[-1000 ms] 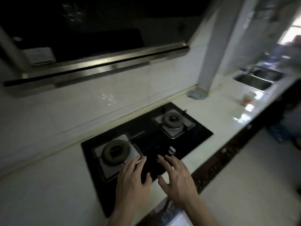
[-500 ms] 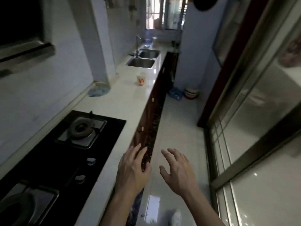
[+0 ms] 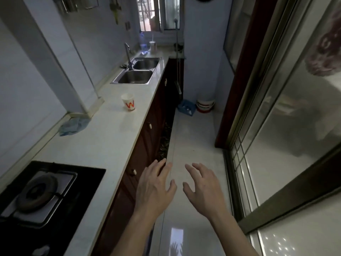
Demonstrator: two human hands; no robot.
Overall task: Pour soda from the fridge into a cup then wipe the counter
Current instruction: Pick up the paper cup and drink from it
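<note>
Head view. A narrow kitchen runs toward 12 o'clock, with the table (image 3: 103,137) along the left side. Progress: the task appears barely begun. The cup (image 3: 128,104) stands upright on the table at about 11 o'clock, between the sink (image 3: 136,72) and the stove (image 3: 42,196), well apart from both hands; whether it holds anything cannot be told. No soda and no fridge are in view, so fetching, pouring and wiping all seem still to do. A cloth (image 3: 73,126), crumpled against the wall at 10 o'clock, near the cup, would likely serve for the wipe.

Hands: the left hand (image 3: 154,189) hangs at 6 o'clock, in front of the cabinet fronts just beside the table edge, fingers spread and loosely extended, holding nothing. The right hand (image 3: 202,189) hangs just beside it over the floor (image 3: 193,137), fingers likewise spread and slightly bent, holding and touching nothing.
</note>
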